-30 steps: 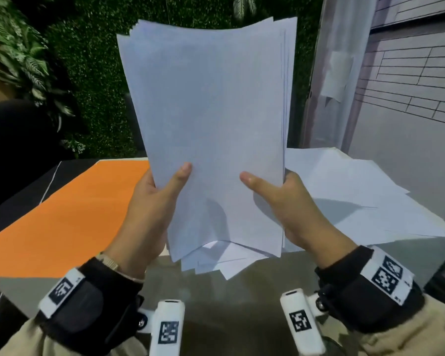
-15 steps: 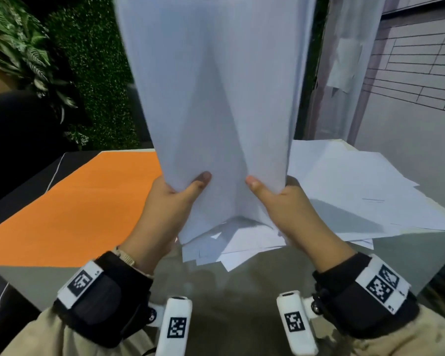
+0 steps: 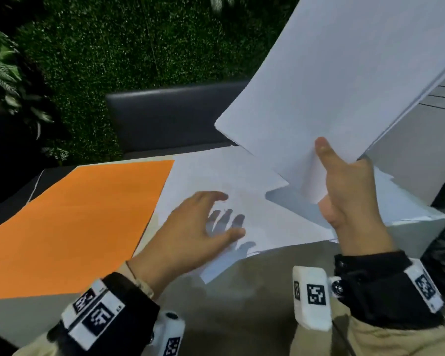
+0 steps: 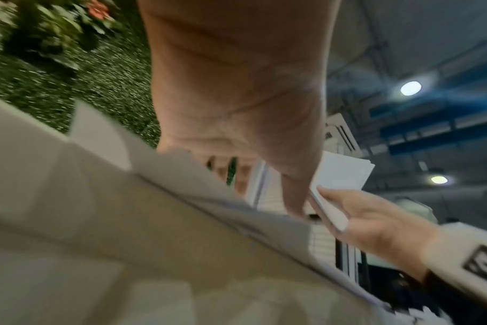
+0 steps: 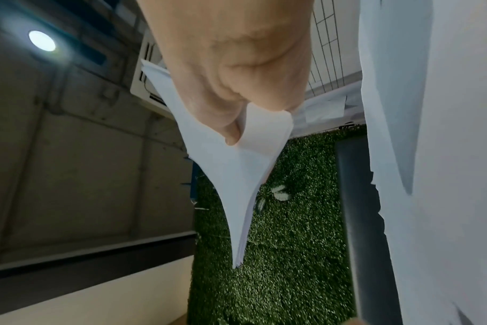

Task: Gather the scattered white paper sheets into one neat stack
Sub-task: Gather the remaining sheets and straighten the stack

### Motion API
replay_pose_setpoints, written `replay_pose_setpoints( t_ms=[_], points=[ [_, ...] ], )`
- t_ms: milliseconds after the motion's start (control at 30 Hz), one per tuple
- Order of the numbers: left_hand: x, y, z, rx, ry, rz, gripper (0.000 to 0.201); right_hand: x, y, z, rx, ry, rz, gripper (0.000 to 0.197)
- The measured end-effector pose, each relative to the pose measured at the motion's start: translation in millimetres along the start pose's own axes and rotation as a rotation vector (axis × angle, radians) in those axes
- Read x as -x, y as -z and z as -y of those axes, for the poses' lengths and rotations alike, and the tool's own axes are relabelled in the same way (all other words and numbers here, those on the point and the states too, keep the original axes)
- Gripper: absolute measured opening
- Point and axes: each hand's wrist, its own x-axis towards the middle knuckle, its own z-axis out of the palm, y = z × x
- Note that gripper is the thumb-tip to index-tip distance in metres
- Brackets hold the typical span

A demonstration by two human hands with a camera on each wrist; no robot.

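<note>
My right hand (image 3: 344,186) grips a thick stack of white sheets (image 3: 339,80) by its lower corner, raised and tilted up to the right above the table. In the right wrist view the stack (image 5: 237,176) bends where the thumb pinches it. My left hand (image 3: 203,222) hovers with fingers spread over the loose white sheets (image 3: 216,176) lying overlapped on the table; whether it touches them is unclear. The left wrist view shows that palm (image 4: 237,99) above the blurred sheets (image 4: 153,198), with my right hand (image 4: 362,215) holding the stack beyond.
A large orange sheet (image 3: 75,222) covers the table's left half. More white sheets (image 3: 401,201) spread to the right under the raised stack. The grey table (image 3: 254,291) front is bare near me. A dark padded seat back (image 3: 170,114) and a green hedge wall stand behind.
My left hand has let go of the stack and dropped toward the loose sheets on the table. The right hand alone has swung the stack up and to the right.
</note>
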Motion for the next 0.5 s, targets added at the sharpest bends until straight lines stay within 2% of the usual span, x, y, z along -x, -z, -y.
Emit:
replay_pose_setpoints(
  t_ms=[67,133,267,333,500],
  points=[
    [-4,-18,-8,-0.197,-0.048,0.211,0.101,-7,11,1,0.009,-0.002,-0.024,0.035],
    [-12,-32,-15,-0.294,-0.088,0.301,0.108,-13,18,-2,0.051,0.004,-0.026,0.038],
    [-28,-41,-28,-0.358,-0.135,0.291,0.086,-18,23,-12,0.183,-0.007,0.01,0.042],
    [-32,-39,-29,-0.298,-0.136,0.268,0.075,-18,23,-18,0.229,-0.013,0.045,0.044],
    [-34,-30,-30,-0.176,-0.128,0.257,0.067,-14,20,-19,0.209,-0.043,0.098,0.043]
  ],
)
